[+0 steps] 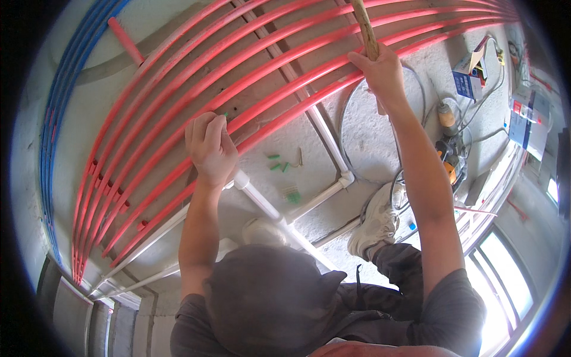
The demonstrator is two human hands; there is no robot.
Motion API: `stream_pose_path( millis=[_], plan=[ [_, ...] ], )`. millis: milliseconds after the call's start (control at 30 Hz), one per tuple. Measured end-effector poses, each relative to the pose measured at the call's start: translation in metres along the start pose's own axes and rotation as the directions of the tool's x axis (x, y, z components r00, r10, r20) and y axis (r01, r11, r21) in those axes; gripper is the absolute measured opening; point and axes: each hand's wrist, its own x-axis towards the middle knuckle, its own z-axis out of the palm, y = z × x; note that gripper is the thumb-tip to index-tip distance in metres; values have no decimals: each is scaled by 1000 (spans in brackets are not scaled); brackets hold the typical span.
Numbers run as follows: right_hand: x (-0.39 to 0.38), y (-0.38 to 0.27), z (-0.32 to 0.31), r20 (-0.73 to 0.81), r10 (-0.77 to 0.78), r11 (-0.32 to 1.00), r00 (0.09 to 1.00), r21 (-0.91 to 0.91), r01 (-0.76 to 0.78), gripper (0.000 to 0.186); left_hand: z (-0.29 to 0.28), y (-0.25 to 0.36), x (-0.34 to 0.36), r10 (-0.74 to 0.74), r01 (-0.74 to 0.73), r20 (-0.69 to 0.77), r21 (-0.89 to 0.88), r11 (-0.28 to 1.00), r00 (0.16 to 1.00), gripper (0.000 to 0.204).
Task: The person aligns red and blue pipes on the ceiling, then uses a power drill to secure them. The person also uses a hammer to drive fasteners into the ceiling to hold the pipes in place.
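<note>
My left hand (209, 149) is closed in a pinch between the red pipes. A bit of a small green wall plug (226, 114) shows at its fingertips, close to dark holes in the grey concrete. My right hand (383, 77) is wrapped round a wooden tool handle (365, 27) above the pipes, to the right of my left hand. The tool's head lies beyond the upper edge, so its kind cannot be told. Several red pipes (285, 62) curve side by side under both hands. More green plugs (277, 164) lie loose on the concrete near my left hand.
White pipes (324, 128) with elbows run across the floor. An orange and black power tool (449, 160) with a grey cable lies right, near an open blue and white box (468, 83). Blue pipes (56, 128) curve at far left. My shoe (376, 223) rests near the cable.
</note>
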Motion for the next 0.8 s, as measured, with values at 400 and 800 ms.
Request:
stream_pose_path(
  millis=[400, 800],
  plan=[
    [-6, -5, 1, 62, 26, 984, 998, 172, -36, 22, -3, -17, -4, -30, 21, -87, -107, 994, 996, 23],
    [-4, 0, 1, 24, -24, 993, 999, 114, 21, 25, -2, -25, 0, 129, -131, -105, -14, 991, 986, 23]
  ],
)
